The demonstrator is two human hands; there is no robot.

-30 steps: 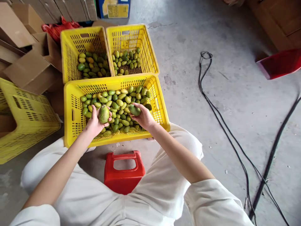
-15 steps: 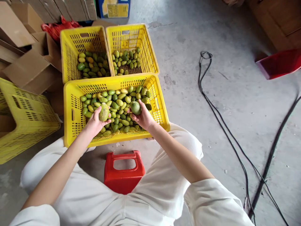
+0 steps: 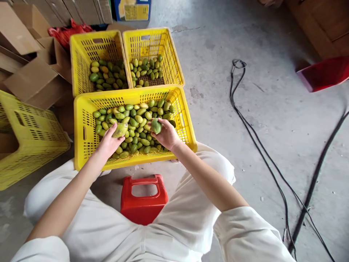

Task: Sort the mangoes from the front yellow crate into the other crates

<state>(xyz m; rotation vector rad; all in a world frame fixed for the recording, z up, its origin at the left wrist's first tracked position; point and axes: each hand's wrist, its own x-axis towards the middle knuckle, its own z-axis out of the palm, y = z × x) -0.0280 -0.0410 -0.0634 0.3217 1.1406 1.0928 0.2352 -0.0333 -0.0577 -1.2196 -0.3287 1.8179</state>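
My left hand (image 3: 110, 141) is closed around a yellow-green mango (image 3: 120, 130) with dark marks on its skin. A greener mango (image 3: 156, 126) sits in the fingers of my right hand (image 3: 167, 135). Both hands are over the near yellow crate (image 3: 131, 163), which holds a layer of many small green and yellow mangoes (image 3: 141, 142). Parts of that layer are hidden beneath my hands.
Two more yellow crates, left (image 3: 79, 62) and right (image 3: 174, 60), stand behind with mangoes in them. A tipped yellow crate (image 3: 40, 127) and cardboard boxes (image 3: 32, 80) are at left. A red plastic stool (image 3: 144, 209) is between my legs. Black cables (image 3: 256, 142) cross the floor.
The mango in my left hand has turned from upright to lying sideways. In my right hand the green mango has also rotated, with the fingers now over its top.
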